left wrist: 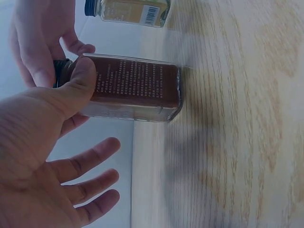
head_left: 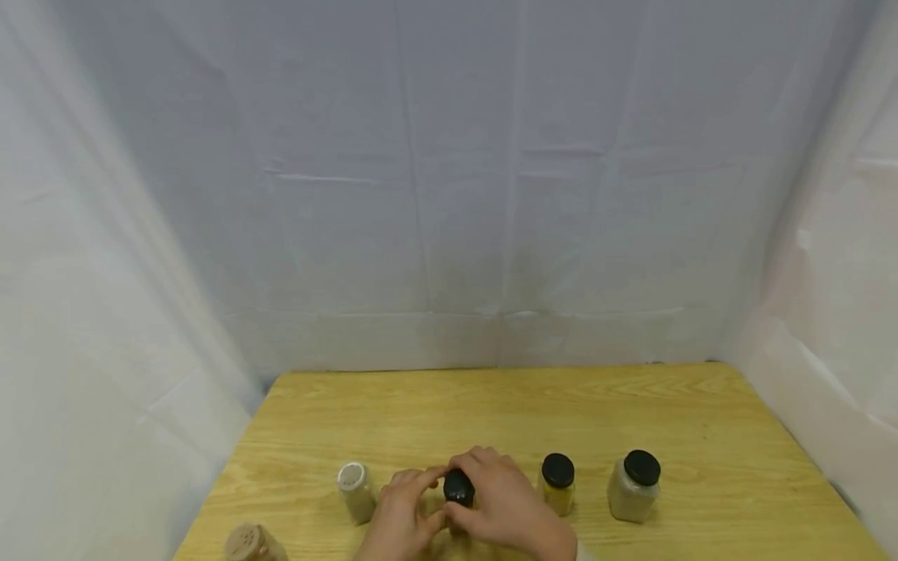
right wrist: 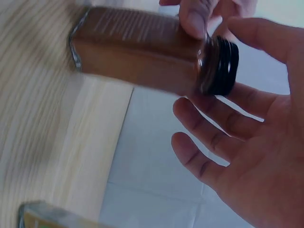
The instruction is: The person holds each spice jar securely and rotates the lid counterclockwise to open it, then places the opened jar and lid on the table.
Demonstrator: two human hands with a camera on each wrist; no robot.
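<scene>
A square glass spice jar point(left wrist: 137, 88) of red-brown powder, with rows of white print, stands upright on the wooden table between both hands. My left hand point(head_left: 403, 510) holds it near the shoulder, thumb point(left wrist: 80, 78) across the printed side; the other fingers spread apart in the left wrist view. Around the black screw lid point(right wrist: 225, 66) is my right hand point(head_left: 501, 499), with fingers behind the lid and the thumb at its opposite side. From the head view, the hands hide most of the jar's body below the lid.
Right of the hands stand a black-lidded jar of yellow powder point(head_left: 557, 491) and a larger black-lidded jar of pale contents point(head_left: 634, 495). To the left are a white-topped shaker point(head_left: 356, 491) and a tan perforated-top container point(head_left: 249, 543). White sheeting point(head_left: 456, 234) surrounds the table point(head_left: 491, 405).
</scene>
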